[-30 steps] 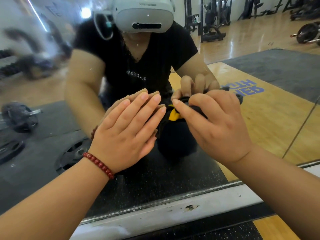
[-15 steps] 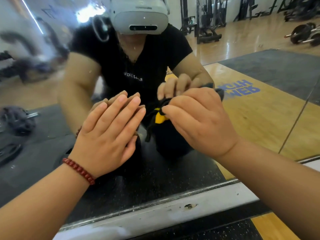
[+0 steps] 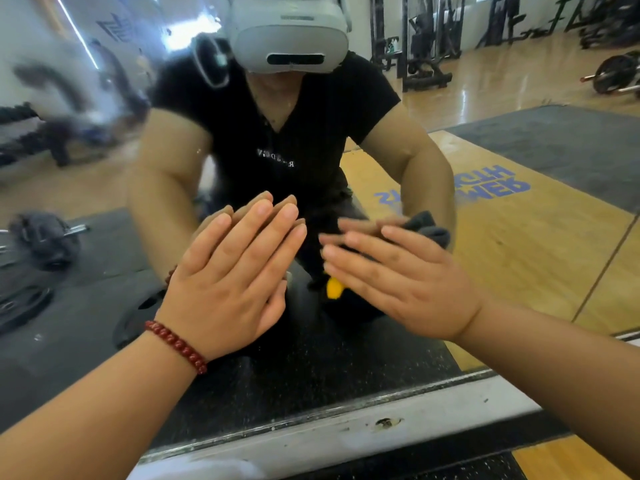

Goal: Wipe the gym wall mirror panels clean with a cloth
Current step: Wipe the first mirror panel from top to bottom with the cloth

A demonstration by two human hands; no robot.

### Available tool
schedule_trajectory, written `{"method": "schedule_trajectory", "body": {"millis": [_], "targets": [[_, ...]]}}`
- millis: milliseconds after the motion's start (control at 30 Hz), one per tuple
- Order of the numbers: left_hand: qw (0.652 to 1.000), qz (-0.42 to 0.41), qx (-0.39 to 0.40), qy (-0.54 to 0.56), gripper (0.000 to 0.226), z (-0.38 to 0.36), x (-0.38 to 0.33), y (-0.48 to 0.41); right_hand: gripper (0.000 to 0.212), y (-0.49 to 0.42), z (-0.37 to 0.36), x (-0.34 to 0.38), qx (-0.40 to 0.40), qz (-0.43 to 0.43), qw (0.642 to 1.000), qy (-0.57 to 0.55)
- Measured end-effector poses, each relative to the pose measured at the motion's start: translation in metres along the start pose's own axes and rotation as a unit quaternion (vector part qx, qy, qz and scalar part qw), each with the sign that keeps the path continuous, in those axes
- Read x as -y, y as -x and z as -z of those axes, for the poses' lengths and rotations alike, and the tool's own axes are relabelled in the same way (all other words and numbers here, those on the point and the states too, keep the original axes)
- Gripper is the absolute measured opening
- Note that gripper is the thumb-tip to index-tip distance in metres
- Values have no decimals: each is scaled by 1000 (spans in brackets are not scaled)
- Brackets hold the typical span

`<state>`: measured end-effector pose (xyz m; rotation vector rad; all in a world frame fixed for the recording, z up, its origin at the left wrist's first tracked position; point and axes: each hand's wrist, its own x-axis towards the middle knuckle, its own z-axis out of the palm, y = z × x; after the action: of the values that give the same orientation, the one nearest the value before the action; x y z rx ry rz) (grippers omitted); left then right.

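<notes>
Head view. Left hand [image 3: 225, 282] flat on the mirror panel [image 3: 519, 265], fingers straight and together, holding nothing; red bead bracelet [image 3: 176, 346] at the wrist. Right hand [image 3: 398, 282] at 3 o'clock of the left, just beside it, fingers straight, pressing a dark cloth [image 3: 427, 226] against the glass. Cloth mostly hidden under the palm; one dark fold showing past the fingertips at 1 o'clock of the hand, a yellow patch [image 3: 334, 287] showing at the hand's 9 o'clock edge. Grip state: both open-handed, no curl round the cloth; held by pressure alone. White bottom frame [image 3: 346, 434] of the panel at 6 o'clock, chipped in one spot. Panel seam [image 3: 606, 268] at 3 o'clock.

Risks, as judged:
- Bare left palm on the glass likely to leave fresh prints on a surface meant to be cleaned
- Cloth pinned only by a flat hand; a fast stroke or lighter pressure could let it bunch, slide out or drop toward the frame
- Bunched cloth covering little glass, so streaks and missed strips probable, chiefly along the seam and the bottom edge
- Droplets visible at 12 o'clock on the glass; easily overlooked while work stays low
</notes>
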<state>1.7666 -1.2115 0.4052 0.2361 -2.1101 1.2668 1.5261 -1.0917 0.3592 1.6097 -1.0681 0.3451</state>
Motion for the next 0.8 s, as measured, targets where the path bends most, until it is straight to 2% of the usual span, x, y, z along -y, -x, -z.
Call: {"method": "schedule_trajectory", "body": {"millis": [67,167,233,300,433,467,567,633,700,800], "targets": [[1000,0,-2,-5,66,-1,-1,-1,46,-3,7,-5,21,16,1000,2],[1000,11,-3,11,65,2,-2,-3,45,-50,13,-21,-69,-65,995,-6],[999,15,-6,29,63,9,0,-6,44,-64,14,-28,-98,-80,992,1],[999,21,-21,41,62,16,9,-11,44,-46,12,-25,-74,-53,996,5],[998,28,-43,31,62,22,34,-27,44,-7,17,-25,48,18,999,-14],[999,21,-37,23,63,21,38,-29,44,-15,20,-28,44,18,999,-10],[1000,8,-20,4,66,19,40,-30,44,-62,23,-38,-44,-26,999,5],[1000,3,-21,-5,67,19,39,-29,45,-78,25,-43,-72,-33,997,7],[1000,-2,-20,-7,67,19,39,-29,43,-62,23,-43,-56,-1,998,17],[1000,7,-21,-7,67,17,37,-28,43,-23,25,-36,23,22,999,-17]]}}
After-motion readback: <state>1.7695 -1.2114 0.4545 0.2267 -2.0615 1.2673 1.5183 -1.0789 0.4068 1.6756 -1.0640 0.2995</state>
